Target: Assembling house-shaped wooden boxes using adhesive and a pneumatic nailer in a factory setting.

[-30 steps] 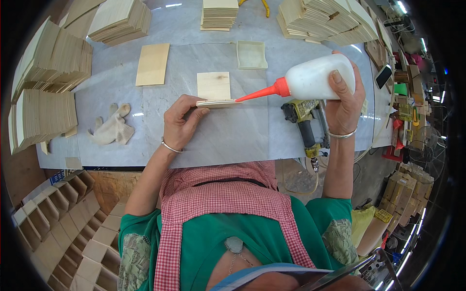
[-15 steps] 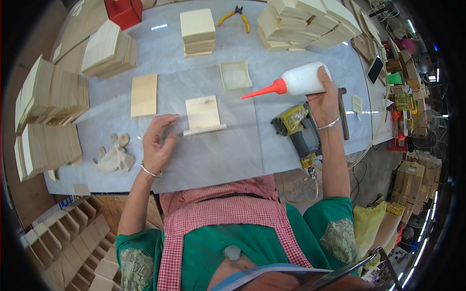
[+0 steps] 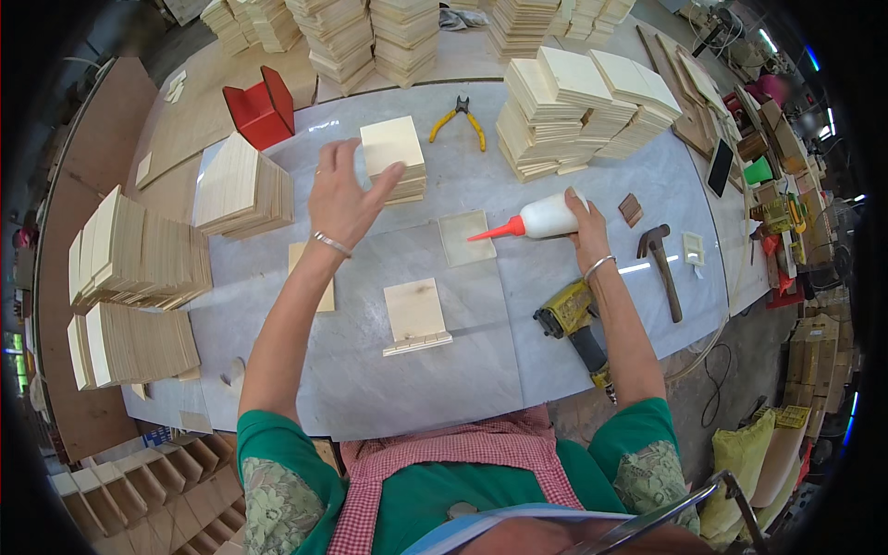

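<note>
My left hand (image 3: 347, 192) reaches to a short stack of square wooden boards (image 3: 392, 146), thumb and fingers spread around its near left corner. Whether it touches the top board I cannot tell. In my right hand (image 3: 592, 231) is a white squeeze bottle (image 3: 549, 216) with a red pointed nozzle, tilted to the left. The nozzle's tip hangs over a shallow, pale square dish (image 3: 453, 242). Nearer me, a square wooden board (image 3: 413, 308) lies flat with a narrow wooden strip (image 3: 418, 345) along its near edge. My left forearm partly hides another flat board (image 3: 326, 294).
A yellow-black nail gun (image 3: 572, 319) lies by my right forearm, a hammer (image 3: 659, 264) beyond it. Yellow-handled pliers (image 3: 460, 123) lie at the back. Board stacks stand left (image 3: 139, 250) and back right (image 3: 578, 111). A red angular holder (image 3: 261, 109) stands back left.
My left hand has moved away from beside the board with the strip, forward to the short stack. The bottle's nozzle has come over the pale dish. The view now takes in more of the far side.
</note>
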A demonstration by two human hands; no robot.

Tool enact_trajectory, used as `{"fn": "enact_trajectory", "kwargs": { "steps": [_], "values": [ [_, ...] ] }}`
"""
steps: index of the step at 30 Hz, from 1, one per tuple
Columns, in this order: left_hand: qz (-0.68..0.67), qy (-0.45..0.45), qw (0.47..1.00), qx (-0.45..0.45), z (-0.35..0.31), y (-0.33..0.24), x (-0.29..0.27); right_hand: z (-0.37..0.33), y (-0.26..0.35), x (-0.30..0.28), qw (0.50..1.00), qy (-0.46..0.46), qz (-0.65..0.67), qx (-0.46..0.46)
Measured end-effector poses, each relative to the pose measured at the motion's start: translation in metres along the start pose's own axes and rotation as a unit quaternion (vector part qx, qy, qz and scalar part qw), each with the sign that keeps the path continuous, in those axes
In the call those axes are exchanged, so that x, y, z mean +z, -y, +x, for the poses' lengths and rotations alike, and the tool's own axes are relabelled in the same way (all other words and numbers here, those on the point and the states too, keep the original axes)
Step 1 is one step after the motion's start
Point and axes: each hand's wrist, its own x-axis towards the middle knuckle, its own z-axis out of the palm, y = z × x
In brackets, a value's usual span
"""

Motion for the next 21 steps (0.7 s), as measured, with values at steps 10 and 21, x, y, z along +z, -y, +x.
{"fn": "enact_trajectory", "kwargs": {
  "steps": [10, 21],
  "values": [
    [0.113, 0.138, 0.983, -0.046, 0.043, -0.026, 0.032, 0.003, -0.010, -0.024, 0.957, -0.061, -0.219, -0.180],
    [-0.019, -0.014, 0.988, 0.155, 0.010, -0.067, -0.042, -0.087, 0.059, 0.069, 0.940, 0.081, -0.104, -0.316]
  ]
}}
